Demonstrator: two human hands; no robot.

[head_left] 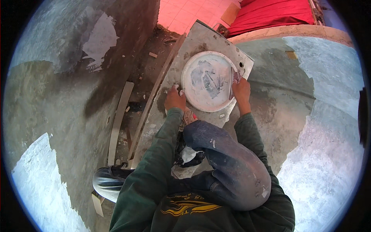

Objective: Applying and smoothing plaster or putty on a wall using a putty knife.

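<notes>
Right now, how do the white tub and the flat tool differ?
Shape: the white tub is round; the flat tool looks long and narrow from here.
Size: the tub is clearly larger than the tool.
Support: the tub sits on the slab; the right hand holds the tool.

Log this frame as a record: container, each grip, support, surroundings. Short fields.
container: round whitish tub, white residue and a grey streaked patch inside
left grip: left hand, at the tub's left rim; firmness of hold unclear
right grip: right hand, on a thin flat tool at the tub's right side
support: stained grey board under the tub
left side: loose plank beside a grey wall with white patches
background: red cloth, upper right
</notes>
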